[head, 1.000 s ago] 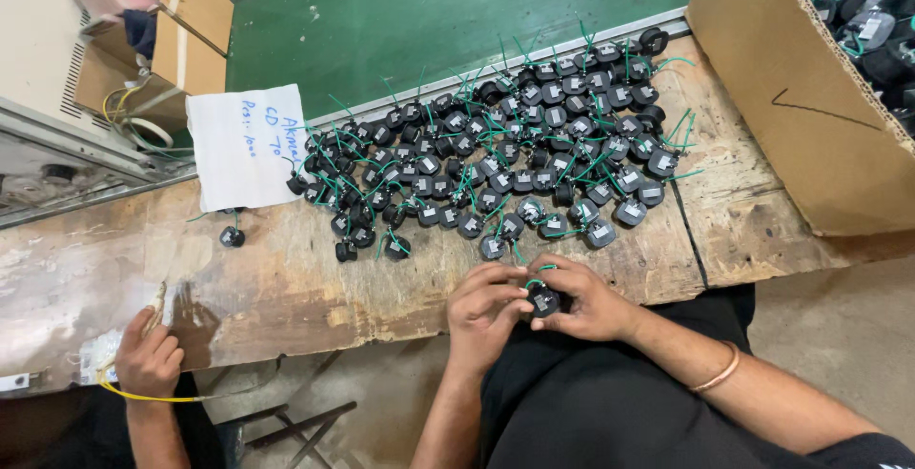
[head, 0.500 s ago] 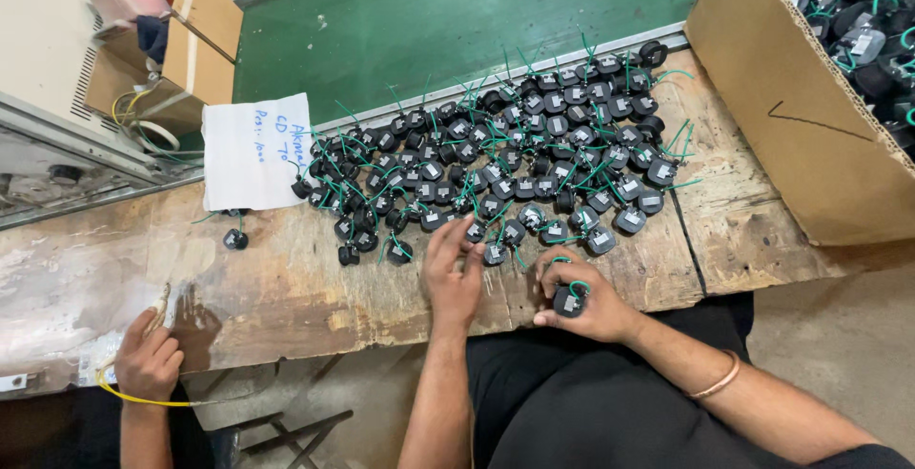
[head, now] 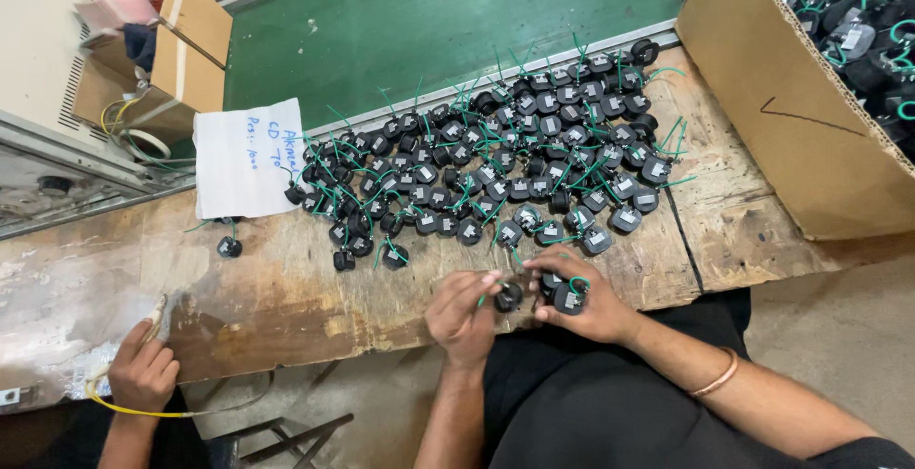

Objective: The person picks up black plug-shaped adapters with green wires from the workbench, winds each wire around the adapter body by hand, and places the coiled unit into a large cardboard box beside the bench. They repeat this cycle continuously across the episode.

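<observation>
- Left hand (head: pixel 464 309) sits at the near edge of the wooden bench (head: pixel 286 297), fingers curled, pinching a small black part (head: pixel 508 296) at its fingertips.
- Right hand (head: pixel 583 288) is just beside it, fingers closed around two more black parts (head: pixel 568 298) with green wire loops; thin bangle (head: pixel 717 377) on that wrist.
- The two hands almost touch, both at the bench edge above the person's dark lap.
- Big pile of the same black parts with green wires (head: pixel 496 169) is spread over the bench just beyond the hands, reaching back to the green surface (head: pixel 448 21).
- One stray black part (head: pixel 229 247) lies alone to the left, near a white paper sheet (head: pixel 246 156) with handwriting.
- Open cardboard box (head: pixel 801 116) on the right, holding more of the same parts.
- Smaller cardboard boxes (head: pixel 186 45) at far left, behind the paper.
- Another person's hand (head: pixel 143 374) at lower left, closed on a yellow wire (head: pixel 124 410); what its tip does, cannot tell.
</observation>
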Tool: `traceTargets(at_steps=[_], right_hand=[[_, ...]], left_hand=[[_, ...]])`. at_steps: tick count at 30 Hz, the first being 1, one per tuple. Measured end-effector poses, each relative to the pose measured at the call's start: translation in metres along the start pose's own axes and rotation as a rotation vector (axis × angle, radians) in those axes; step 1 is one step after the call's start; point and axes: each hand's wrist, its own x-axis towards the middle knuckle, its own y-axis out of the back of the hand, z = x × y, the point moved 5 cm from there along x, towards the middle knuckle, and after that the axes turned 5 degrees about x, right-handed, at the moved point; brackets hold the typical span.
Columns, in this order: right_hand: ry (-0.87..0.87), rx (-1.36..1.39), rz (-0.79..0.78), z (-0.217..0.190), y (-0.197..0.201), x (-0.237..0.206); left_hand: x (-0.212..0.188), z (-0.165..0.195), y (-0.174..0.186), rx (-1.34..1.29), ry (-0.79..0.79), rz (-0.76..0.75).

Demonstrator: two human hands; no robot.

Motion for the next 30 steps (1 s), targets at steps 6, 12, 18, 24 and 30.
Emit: traceTargets(at_steps=[6,12,18,24,30], right_hand=[[0.009,-0.004,-0.083,0.008,-0.005,-0.005],[0.031,-0.011,-0.091,0.006,-0.006,-0.004],[-0.006,0.009,-0.239,0.001,-0.011,-0.003],[0.004,0.361,-0.045,0.009,0.004,-0.007],[-0.292,1.080,0.115,0.028,0.000,-0.011]], left_hand=[[-0.001,0.014,-0.027,-0.113,-0.026,-0.172],[-0.010,-0.002,-0.017,-0.262,0.121,-0.344],[-0.053,-0.028,-0.042,-0.908,0.883,-0.177],[-0.012,-0.030,-0.024,-0.109,0.299,-0.218],[0.019,-0.037,-0.021,0.578,0.070,-0.370]])
